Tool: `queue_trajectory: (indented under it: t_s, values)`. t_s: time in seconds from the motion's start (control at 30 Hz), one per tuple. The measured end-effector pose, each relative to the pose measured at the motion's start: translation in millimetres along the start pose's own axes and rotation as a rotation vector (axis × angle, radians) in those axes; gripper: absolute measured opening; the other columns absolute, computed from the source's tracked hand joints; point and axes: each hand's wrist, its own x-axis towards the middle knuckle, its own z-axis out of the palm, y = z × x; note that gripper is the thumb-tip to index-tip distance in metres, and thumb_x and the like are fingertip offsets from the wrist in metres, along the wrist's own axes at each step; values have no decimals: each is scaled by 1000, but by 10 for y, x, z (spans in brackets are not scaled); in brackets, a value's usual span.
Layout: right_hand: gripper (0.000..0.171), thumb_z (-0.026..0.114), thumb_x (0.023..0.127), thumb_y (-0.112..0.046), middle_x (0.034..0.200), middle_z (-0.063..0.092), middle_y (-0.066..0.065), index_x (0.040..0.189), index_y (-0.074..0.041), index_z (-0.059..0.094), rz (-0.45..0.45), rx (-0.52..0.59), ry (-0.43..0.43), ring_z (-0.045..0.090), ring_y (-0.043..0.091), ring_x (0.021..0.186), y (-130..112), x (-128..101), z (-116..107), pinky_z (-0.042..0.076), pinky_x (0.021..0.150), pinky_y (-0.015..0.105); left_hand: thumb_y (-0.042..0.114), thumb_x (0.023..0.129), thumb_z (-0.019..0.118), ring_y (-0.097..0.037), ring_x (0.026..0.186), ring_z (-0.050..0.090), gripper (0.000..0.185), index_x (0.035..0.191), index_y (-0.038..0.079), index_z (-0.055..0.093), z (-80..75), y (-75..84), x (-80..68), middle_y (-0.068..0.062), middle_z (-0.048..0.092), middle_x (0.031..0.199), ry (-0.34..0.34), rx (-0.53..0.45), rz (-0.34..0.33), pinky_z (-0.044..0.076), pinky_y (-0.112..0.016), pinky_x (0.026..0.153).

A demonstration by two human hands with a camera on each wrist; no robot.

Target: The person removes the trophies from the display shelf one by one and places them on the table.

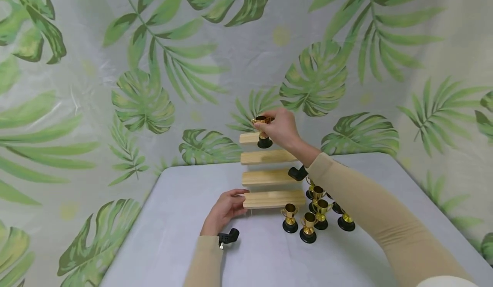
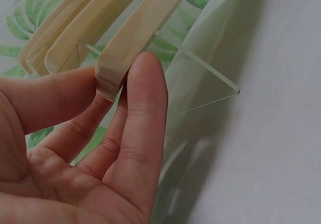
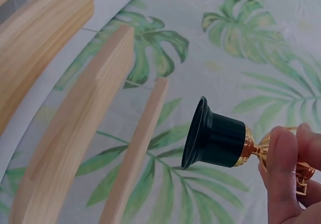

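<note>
A stepped display stand with wooden shelves point(image 1: 269, 178) on clear acrylic sides stands at the table's middle. My right hand point(image 1: 278, 126) pinches a small gold trophy point(image 1: 263, 129) with a black base point(image 3: 215, 139) just over the top shelf point(image 1: 249, 138). My left hand point(image 1: 227, 208) grips the left end of the bottom shelf point(image 1: 272, 199); in the left wrist view, thumb and fingers point(image 2: 143, 113) pinch that shelf end point(image 2: 123, 53) beside the clear side panel point(image 2: 200, 83).
Several gold trophies point(image 1: 316, 214) on black bases cluster on the white table point(image 1: 173, 244) right of the stand, under my right forearm. A leaf-print backdrop point(image 1: 154, 64) surrounds the table. Black camera mounts sit on both wrists.
</note>
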Motion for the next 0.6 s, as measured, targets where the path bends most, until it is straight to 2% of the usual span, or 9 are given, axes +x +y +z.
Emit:
queue_trajectory:
  t_s: [0.13, 0.33, 0.6]
  values:
    - [28, 79, 89, -22, 86, 71, 8, 112, -6, 75, -33, 5, -1, 71, 24, 64, 22, -58, -22, 58, 57, 36, 2, 94, 62, -23, 90, 67, 40, 133, -2, 60, 16, 20, 10, -15, 65, 113, 10, 20, -11, 57, -34, 71]
    - [31, 79, 89, -27, 84, 71, 7, 113, -7, 75, -68, -39, -25, 71, 22, 63, 26, -167, -50, 56, 55, 35, 2, 94, 59, -23, 88, 66, 37, 131, -1, 62, 26, 49, -14, -15, 64, 113, 44, 79, -16, 58, -34, 69]
    - [38, 79, 89, -30, 82, 73, 4, 121, -10, 73, -56, -102, -15, 70, 19, 62, -10, -329, -229, 54, 54, 35, -2, 94, 57, -20, 79, 67, 37, 131, -7, 59, 29, 88, 5, -12, 64, 97, 35, 100, -7, 58, -33, 66]
